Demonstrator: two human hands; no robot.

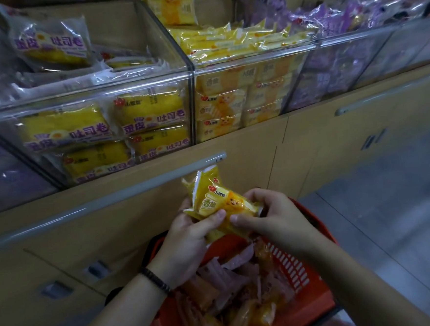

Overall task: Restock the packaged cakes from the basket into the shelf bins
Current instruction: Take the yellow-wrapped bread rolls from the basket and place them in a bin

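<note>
My left hand (pixel 188 238) and right hand (pixel 271 217) both clamp the yellow cake packet (pixel 221 199) above the basket (pixel 314 257), its long axis pointing up toward the matching bin (pixel 252 55) ahead, slightly rightward.

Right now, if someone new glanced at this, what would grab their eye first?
First, the yellow cake packet, gripped by the left hand and right hand, low in the centre above the red basket of mixed packets. Behind it, clear shelf bins run across the top, with matching yellow packets heaped in the middle one and purple packets to its right.
</note>
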